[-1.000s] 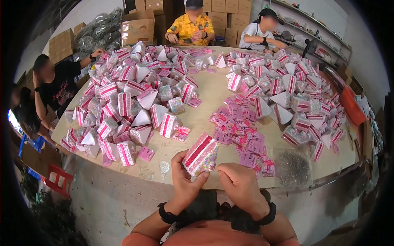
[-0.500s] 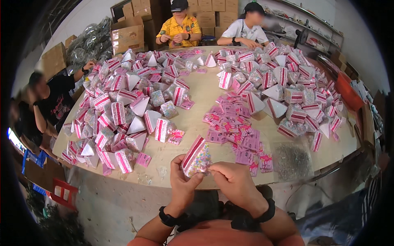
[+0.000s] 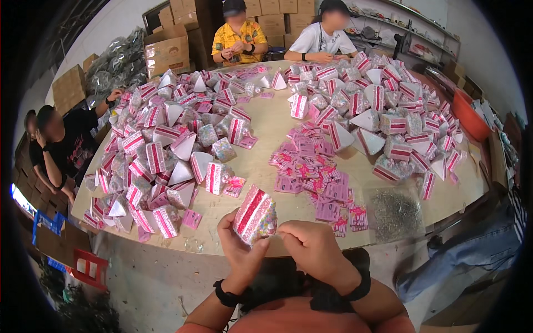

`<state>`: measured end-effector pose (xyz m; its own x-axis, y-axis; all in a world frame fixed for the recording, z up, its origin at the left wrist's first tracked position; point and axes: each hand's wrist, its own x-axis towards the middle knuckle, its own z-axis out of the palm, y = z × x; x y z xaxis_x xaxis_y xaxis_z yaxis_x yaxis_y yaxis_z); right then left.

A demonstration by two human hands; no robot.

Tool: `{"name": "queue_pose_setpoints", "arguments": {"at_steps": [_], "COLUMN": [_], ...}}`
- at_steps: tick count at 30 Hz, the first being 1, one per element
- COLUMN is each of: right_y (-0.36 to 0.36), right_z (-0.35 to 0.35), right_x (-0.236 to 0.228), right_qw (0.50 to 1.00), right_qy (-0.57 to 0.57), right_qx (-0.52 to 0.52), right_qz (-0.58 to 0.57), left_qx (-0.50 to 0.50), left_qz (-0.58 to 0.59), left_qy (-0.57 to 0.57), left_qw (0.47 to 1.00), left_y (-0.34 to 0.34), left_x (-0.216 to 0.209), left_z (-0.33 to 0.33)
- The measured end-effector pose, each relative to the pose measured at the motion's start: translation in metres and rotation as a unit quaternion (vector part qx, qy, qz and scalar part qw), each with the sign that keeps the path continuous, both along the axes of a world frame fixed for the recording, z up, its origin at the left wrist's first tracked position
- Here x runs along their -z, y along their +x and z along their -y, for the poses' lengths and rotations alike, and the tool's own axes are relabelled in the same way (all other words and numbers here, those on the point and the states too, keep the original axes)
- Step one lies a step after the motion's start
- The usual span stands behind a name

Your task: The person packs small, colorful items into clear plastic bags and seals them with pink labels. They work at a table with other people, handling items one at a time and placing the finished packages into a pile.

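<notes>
My left hand (image 3: 239,256) is closed around a decorative cake slice (image 3: 254,213) with a pink glittery side, a red stripe and pastel sprinkle-like bits. The slice is tilted up above the table's near edge. Just right of it, my right hand (image 3: 317,251) has its fingers pinched together close to the sprinkled end. Whatever sits in that pinch is too small to make out. Pink printed cards (image 3: 311,166) lie in a spread pile beyond my hands. Beside them rests a clear bag (image 3: 391,213) of thin metal bits.
Heaps of similar cake slices cover the table's left (image 3: 155,158) and right (image 3: 397,122) sides. Two people sit across the table, others at the left. An orange-red basin (image 3: 471,115) stands at the right edge, and a red plastic stool (image 3: 90,267) at lower left.
The cake slice has turned in my left hand, so more of its striped side faces me. My right fingers have shifted slightly and stay pinched near the slice's end.
</notes>
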<state>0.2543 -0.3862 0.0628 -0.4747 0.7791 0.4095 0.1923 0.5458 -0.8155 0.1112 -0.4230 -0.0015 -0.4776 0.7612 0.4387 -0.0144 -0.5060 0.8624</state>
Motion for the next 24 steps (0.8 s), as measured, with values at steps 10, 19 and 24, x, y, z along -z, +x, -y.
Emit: {"name": "queue_pose_setpoints", "arguments": {"at_steps": [10,19,24], "right_y": [-0.003,-0.005,-0.009], "right_z": [0.002,0.001,0.003], "right_x": [0.000,-0.005,0.001], "right_qw": [0.998,0.995,0.998], "right_qy": [-0.063,-0.094,-0.057], "right_qx": [-0.006,-0.003,-0.011], "right_qz": [-0.025,-0.008,-0.033], "left_qx": [0.127,0.148,0.142], "left_qz": [0.093,0.057,0.062], "left_qy": [-0.045,-0.014,-0.066], "left_qw": [0.987,0.987,0.986], "left_y": [-0.008,-0.013,-0.011], "left_x": [-0.005,-0.001,-0.004], "left_z": [-0.003,-0.006,0.000]}}
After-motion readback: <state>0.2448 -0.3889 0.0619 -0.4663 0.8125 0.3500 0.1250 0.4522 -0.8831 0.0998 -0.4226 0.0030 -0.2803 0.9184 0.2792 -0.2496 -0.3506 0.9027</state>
